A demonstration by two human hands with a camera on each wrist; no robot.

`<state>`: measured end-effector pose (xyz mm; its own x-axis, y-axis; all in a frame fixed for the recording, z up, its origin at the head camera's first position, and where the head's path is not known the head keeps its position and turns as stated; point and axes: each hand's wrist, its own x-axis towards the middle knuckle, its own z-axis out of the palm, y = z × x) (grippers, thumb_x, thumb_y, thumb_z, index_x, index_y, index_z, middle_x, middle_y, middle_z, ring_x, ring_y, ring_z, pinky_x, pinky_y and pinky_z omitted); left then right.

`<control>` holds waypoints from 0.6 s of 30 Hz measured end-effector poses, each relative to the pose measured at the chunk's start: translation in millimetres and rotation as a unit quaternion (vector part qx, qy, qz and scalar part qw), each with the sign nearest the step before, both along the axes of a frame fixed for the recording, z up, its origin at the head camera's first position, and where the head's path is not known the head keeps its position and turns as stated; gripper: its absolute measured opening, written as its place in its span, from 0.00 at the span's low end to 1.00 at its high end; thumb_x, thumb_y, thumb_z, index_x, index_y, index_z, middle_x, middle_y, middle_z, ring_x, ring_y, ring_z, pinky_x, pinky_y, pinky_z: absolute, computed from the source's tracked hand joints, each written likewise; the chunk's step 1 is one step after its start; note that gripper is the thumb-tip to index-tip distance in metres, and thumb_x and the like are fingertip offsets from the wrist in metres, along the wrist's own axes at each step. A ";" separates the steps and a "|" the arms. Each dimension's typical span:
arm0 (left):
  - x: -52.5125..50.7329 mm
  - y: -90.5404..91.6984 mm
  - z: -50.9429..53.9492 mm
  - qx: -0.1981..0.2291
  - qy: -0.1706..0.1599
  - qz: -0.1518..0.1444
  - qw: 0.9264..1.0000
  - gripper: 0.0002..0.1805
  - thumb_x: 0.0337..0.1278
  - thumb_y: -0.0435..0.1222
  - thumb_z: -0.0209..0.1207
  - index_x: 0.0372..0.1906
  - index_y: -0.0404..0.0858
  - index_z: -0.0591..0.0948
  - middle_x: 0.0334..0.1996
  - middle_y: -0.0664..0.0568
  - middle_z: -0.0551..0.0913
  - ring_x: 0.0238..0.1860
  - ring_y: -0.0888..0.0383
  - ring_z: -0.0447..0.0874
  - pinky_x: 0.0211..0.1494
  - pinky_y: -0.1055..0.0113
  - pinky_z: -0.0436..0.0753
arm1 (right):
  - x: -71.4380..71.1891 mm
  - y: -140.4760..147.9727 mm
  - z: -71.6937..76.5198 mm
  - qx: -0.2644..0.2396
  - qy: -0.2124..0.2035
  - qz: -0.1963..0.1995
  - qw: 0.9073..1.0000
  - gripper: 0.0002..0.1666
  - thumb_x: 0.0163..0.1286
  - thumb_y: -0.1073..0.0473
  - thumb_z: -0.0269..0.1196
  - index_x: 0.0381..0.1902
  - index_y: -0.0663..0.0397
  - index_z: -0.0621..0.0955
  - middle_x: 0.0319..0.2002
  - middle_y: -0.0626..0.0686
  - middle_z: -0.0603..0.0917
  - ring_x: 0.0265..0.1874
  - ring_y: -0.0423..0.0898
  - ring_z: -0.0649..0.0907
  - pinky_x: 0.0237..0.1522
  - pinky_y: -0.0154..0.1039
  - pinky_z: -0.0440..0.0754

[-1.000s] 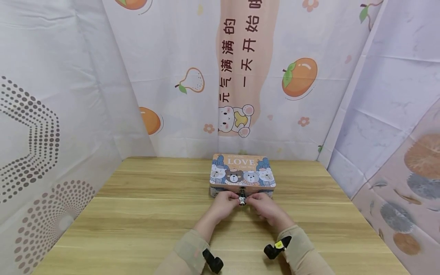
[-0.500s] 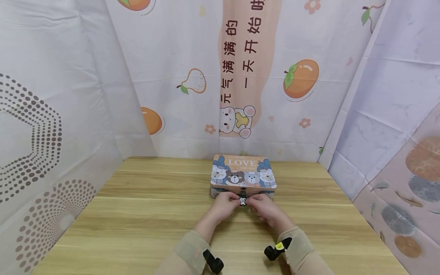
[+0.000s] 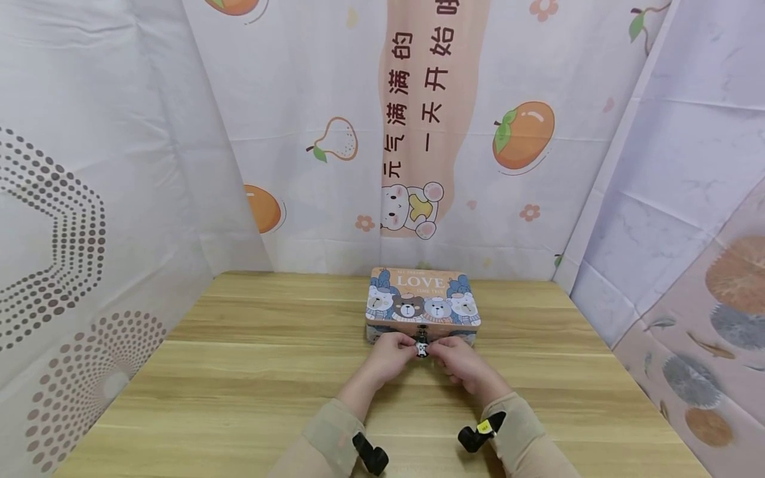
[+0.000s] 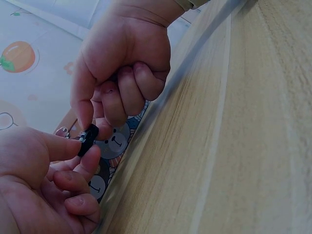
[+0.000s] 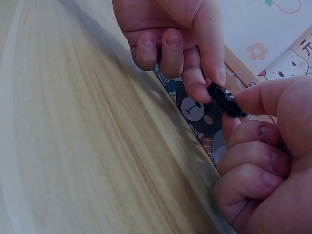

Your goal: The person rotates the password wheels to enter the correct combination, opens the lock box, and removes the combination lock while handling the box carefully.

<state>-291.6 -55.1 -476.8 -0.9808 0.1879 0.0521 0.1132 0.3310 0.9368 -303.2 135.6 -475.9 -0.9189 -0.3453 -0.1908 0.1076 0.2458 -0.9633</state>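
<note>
A small black padlock (image 3: 422, 349) with a pale face hangs at the front clasp of a decorated tin box (image 3: 423, 302). The lid is down, printed with bears and the word LOVE. My left hand (image 3: 387, 360) pinches the padlock's left side between thumb and index finger. From the other side my right hand (image 3: 467, 366) pinches it likewise. In the left wrist view the padlock (image 4: 87, 140) shows dark and edge-on between both sets of fingertips. The right wrist view has the same padlock (image 5: 226, 100), with the remaining fingers of both hands curled. Its markings are too small to read.
The box stands toward the back of a wooden table (image 3: 269, 372). Behind it hangs a fruit-print curtain (image 3: 311, 219), with more curtains (image 3: 633, 219) on both sides. Each wrist carries a black camera mount (image 3: 370, 454).
Both hands stay at the padlock with almost no movement. The whole head view shifts by a few pixels.
</note>
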 end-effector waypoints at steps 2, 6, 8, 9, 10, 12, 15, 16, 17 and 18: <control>0.6 -0.3 0.6 0.000 -0.001 0.001 1.000 0.06 0.65 0.30 0.61 0.41 0.30 0.84 0.31 0.48 0.86 0.29 0.56 0.78 0.32 0.66 0.76 | 0.1 -0.4 -0.1 -0.001 -0.001 0.001 1.000 0.16 0.73 0.56 0.59 0.29 0.62 0.73 0.15 0.45 0.63 0.11 0.39 0.59 0.13 0.33 0.57; 0.9 0.0 1.1 0.000 -0.005 0.001 1.000 0.06 0.65 0.30 0.61 0.41 0.30 0.84 0.31 0.47 0.86 0.29 0.56 0.78 0.31 0.67 0.75 | -0.1 -0.5 -1.3 -0.001 -0.004 0.002 1.000 0.17 0.73 0.55 0.59 0.28 0.60 0.72 0.14 0.45 0.63 0.11 0.39 0.59 0.13 0.32 0.57; 0.8 0.2 1.4 0.000 -0.002 0.001 1.000 0.06 0.65 0.30 0.62 0.41 0.29 0.84 0.31 0.47 0.86 0.29 0.56 0.78 0.31 0.67 0.75 | -0.6 -0.7 -1.9 -0.002 -0.006 0.001 1.000 0.17 0.73 0.55 0.58 0.27 0.59 0.72 0.14 0.45 0.63 0.11 0.38 0.59 0.13 0.32 0.57; 0.9 0.3 1.6 0.001 -0.003 0.002 1.000 0.06 0.65 0.29 0.62 0.41 0.29 0.84 0.31 0.46 0.86 0.29 0.57 0.77 0.32 0.66 0.75 | -0.7 -0.9 -2.0 -0.002 -0.007 -0.001 1.000 0.17 0.73 0.55 0.58 0.26 0.59 0.71 0.14 0.45 0.63 0.11 0.38 0.59 0.13 0.32 0.57; 0.9 0.3 1.8 0.002 -0.002 0.002 1.000 0.06 0.64 0.29 0.62 0.41 0.29 0.84 0.31 0.46 0.86 0.29 0.57 0.77 0.32 0.66 0.75 | -0.8 -1.1 -1.9 -0.001 -0.008 -0.002 1.000 0.18 0.73 0.55 0.58 0.26 0.59 0.71 0.14 0.45 0.63 0.11 0.38 0.59 0.13 0.32 0.57; 0.8 0.3 1.8 0.003 0.001 0.003 1.000 0.06 0.64 0.29 0.62 0.41 0.29 0.84 0.32 0.46 0.87 0.30 0.58 0.77 0.33 0.65 0.75 | -0.8 -1.5 -1.5 -0.001 -0.010 -0.006 1.000 0.18 0.73 0.55 0.58 0.25 0.59 0.71 0.14 0.45 0.63 0.11 0.39 0.59 0.13 0.32 0.57; -0.1 -0.2 0.6 0.006 -0.003 0.002 1.000 0.06 0.65 0.30 0.62 0.41 0.29 0.84 0.32 0.47 0.86 0.31 0.57 0.78 0.34 0.65 0.76 | -0.3 -2.0 -0.2 0.007 -0.010 -0.009 1.000 0.19 0.74 0.55 0.57 0.25 0.59 0.71 0.14 0.45 0.63 0.11 0.39 0.59 0.13 0.33 0.57; -0.7 -0.3 0.0 0.007 -0.004 0.002 1.000 0.06 0.65 0.31 0.62 0.41 0.30 0.84 0.32 0.47 0.86 0.31 0.56 0.79 0.34 0.65 0.76 | -0.2 -2.1 0.2 0.010 -0.009 -0.009 1.000 0.19 0.75 0.55 0.57 0.25 0.59 0.71 0.14 0.45 0.63 0.11 0.39 0.59 0.13 0.33 0.58; -1.2 -0.6 -0.7 0.008 -0.008 0.002 1.000 0.07 0.65 0.31 0.63 0.41 0.30 0.84 0.31 0.48 0.86 0.31 0.56 0.79 0.34 0.65 0.77 | -0.1 -2.1 0.6 0.012 -0.010 -0.009 1.000 0.19 0.75 0.55 0.57 0.24 0.59 0.71 0.14 0.45 0.63 0.11 0.39 0.59 0.13 0.33 0.58; -1.9 -0.8 -1.5 0.008 -0.010 0.003 1.000 0.07 0.65 0.32 0.63 0.41 0.30 0.84 0.31 0.49 0.86 0.31 0.56 0.80 0.33 0.65 0.77 | -0.1 -2.1 1.0 0.016 -0.010 -0.009 1.000 0.19 0.76 0.55 0.56 0.24 0.59 0.71 0.14 0.45 0.63 0.11 0.39 0.59 0.14 0.33 0.58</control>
<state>-293.4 -55.9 -478.3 -0.9827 0.1818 0.0350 0.0921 0.3155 0.9444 -303.3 133.5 -474.9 -0.9211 -0.3222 -0.2186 0.1306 0.2734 -0.9530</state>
